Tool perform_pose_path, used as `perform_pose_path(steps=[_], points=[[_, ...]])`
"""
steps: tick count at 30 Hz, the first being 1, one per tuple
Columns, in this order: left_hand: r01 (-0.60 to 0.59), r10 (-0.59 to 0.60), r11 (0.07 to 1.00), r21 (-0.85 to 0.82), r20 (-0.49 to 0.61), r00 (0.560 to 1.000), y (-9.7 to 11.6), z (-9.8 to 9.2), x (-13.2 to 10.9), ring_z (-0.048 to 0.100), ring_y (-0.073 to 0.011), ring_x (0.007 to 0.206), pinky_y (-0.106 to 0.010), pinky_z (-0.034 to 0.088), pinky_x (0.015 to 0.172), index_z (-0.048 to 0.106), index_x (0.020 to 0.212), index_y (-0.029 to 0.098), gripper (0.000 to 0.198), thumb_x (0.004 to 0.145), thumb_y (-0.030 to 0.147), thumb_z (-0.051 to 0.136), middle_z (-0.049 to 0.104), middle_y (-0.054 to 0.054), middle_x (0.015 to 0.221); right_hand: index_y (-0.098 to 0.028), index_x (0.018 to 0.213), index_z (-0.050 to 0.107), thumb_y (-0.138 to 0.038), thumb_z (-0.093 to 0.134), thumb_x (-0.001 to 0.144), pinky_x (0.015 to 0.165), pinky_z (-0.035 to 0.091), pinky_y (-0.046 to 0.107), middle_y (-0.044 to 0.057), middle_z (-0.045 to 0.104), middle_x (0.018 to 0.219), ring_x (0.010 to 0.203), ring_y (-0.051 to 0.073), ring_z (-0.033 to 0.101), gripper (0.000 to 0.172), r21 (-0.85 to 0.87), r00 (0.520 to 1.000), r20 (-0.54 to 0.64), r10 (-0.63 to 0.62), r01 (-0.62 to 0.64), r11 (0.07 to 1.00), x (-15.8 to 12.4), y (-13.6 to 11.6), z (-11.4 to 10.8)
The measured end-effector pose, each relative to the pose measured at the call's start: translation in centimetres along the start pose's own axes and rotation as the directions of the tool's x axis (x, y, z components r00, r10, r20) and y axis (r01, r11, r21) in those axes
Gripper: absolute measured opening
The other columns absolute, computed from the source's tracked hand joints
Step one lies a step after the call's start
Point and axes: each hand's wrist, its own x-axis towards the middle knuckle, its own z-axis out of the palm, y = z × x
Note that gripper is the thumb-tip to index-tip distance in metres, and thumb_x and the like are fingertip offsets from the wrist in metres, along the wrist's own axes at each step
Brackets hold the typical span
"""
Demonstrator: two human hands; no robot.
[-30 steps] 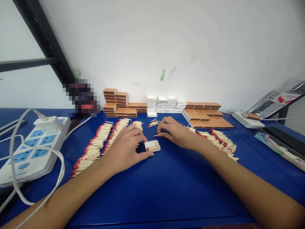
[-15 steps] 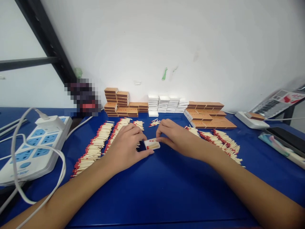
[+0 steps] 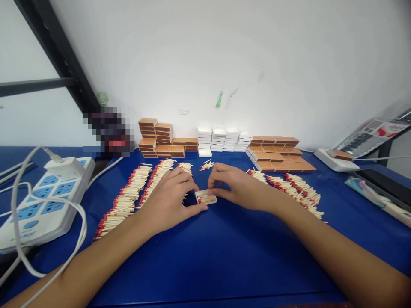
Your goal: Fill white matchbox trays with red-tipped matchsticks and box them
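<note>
A small white matchbox tray is in the centre, just above the blue table, with several red-headed matches lying lengthwise inside. My left hand grips the tray's left end, thumb along the near side and fingers at the far side. From the right, my right hand reaches over the tray with thumb and fingers pinched on the plain ends of matches at its right end; the fingertips partly hide them. A small loose group of matches lies just beyond my hands.
Rows of matches spread at left, more matches at right. Along the wall stand brown matchboxes, white trays and more brown boxes. A power strip with cables is far left; a phone lies far right.
More matches show lying in the tray now, side by side. My right fingers have shifted slightly down over the tray's right end. My left hand keeps its hold.
</note>
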Motion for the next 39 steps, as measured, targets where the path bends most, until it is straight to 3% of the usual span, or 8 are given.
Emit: perform_pose_path(steps=[6, 14, 17, 20, 22, 26, 34, 39], points=[[0.004, -0.004, 1.0, 0.009, 0.007, 1.0, 0.0, -0.1, -0.1, 0.061, -0.0261, 0.103, -0.045, 0.049, 0.095, 0.074, 0.096, 0.02, 0.033, 0.085, 0.05, 0.085, 0.071, -0.004, 0.097, -0.022, 0.093, 0.076, -0.04, 0.074, 0.095, 0.071, 0.045, 0.03, 0.003, 0.063, 0.091, 0.081, 0.017, 0.055, 0.018, 0.165, 0.996, 0.085, 0.022, -0.035, 0.986, 0.3, 1.1, -1.1], [0.003, -0.003, 1.0, -0.002, 0.016, 1.0, -0.1, 0.0, 0.0, 0.061, -0.0259, 0.104, -0.045, 0.048, 0.097, 0.073, 0.094, 0.021, 0.032, 0.085, 0.049, 0.085, 0.071, -0.004, 0.099, -0.021, 0.091, 0.074, -0.035, 0.071, 0.095, 0.068, 0.044, 0.03, 0.003, 0.064, 0.087, 0.077, 0.016, 0.055, 0.014, 0.187, 0.996, 0.076, 0.036, -0.05, 0.981, 0.5, 0.3, 0.0], [-0.013, 0.013, 1.0, -0.009, 0.007, 1.0, -0.1, 0.0, -0.1, 0.061, -0.0253, 0.103, -0.044, 0.049, 0.098, 0.073, 0.096, 0.02, 0.032, 0.086, 0.049, 0.084, 0.071, -0.004, 0.098, -0.021, 0.09, 0.073, -0.036, 0.069, 0.096, 0.068, 0.044, 0.031, 0.003, 0.065, 0.085, 0.074, 0.016, 0.056, 0.017, 0.141, 0.993, -0.069, 0.094, -0.083, 0.987, 0.7, 1.5, 0.0], [-0.029, 0.029, 1.0, -0.012, -0.005, 1.0, 0.0, 0.1, -0.2, 0.061, -0.025, 0.101, -0.044, 0.049, 0.097, 0.074, 0.097, 0.02, 0.032, 0.086, 0.049, 0.085, 0.071, -0.004, 0.097, -0.02, 0.096, 0.073, -0.034, 0.065, 0.098, 0.074, 0.045, 0.034, 0.005, 0.068, 0.089, 0.08, 0.02, 0.059, 0.016, -0.043, 0.941, -0.305, 0.146, -0.167, 0.985, 0.8, 4.2, -0.3], [-0.036, 0.035, 0.999, -0.017, -0.013, 0.999, 0.1, 0.0, -0.2, 0.061, -0.0253, 0.101, -0.044, 0.049, 0.096, 0.074, 0.097, 0.02, 0.033, 0.085, 0.049, 0.085, 0.071, -0.004, 0.098, -0.02, 0.099, 0.073, -0.034, 0.067, 0.096, 0.08, 0.046, 0.038, 0.008, 0.069, 0.093, 0.087, 0.024, 0.061, 0.016, -0.154, 0.92, -0.365, 0.141, -0.209, 0.966, 0.8, 6.0, -0.3], [-0.042, 0.042, 0.999, -0.018, -0.009, 0.999, 0.2, 0.0, -0.2, 0.062, -0.0254, 0.102, -0.045, 0.049, 0.096, 0.074, 0.096, 0.02, 0.033, 0.085, 0.049, 0.085, 0.071, -0.004, 0.098, -0.019, 0.101, 0.073, -0.035, 0.068, 0.097, 0.088, 0.048, 0.042, 0.01, 0.07, 0.095, 0.096, 0.028, 0.062, 0.017, -0.236, 0.937, -0.323, 0.13, -0.213, 0.948, 1.2, 7.9, 0.5], [-0.025, 0.025, 1.0, -0.012, 0.019, 0.999, 0.3, 0.0, -0.1, 0.061, -0.0255, 0.102, -0.045, 0.049, 0.096, 0.074, 0.095, 0.02, 0.032, 0.087, 0.05, 0.083, 0.071, -0.004, 0.098, -0.019, 0.085, 0.066, -0.024, 0.062, 0.099, 0.088, 0.047, 0.042, 0.012, 0.068, 0.092, 0.096, 0.029, 0.061, 0.016, -0.243, 0.929, -0.297, 0.221, -0.297, 0.923, 2.0, 7.9, 0.7], [-0.027, 0.027, 1.0, -0.015, 0.026, 0.999, 0.4, 0.0, -0.1, 0.06, -0.0251, 0.101, -0.046, 0.05, 0.096, 0.075, 0.095, 0.02, 0.032, 0.087, 0.051, 0.083, 0.07, -0.004, 0.098, -0.019, 0.09, 0.063, -0.024, 0.056, 0.103, 0.089, 0.047, 0.043, 0.012, 0.068, 0.096, 0.098, 0.029, 0.059, 0.015, -0.203, 0.945, -0.296, 0.14, -0.205, 0.957, 1.6, 6.8, 0.7]])
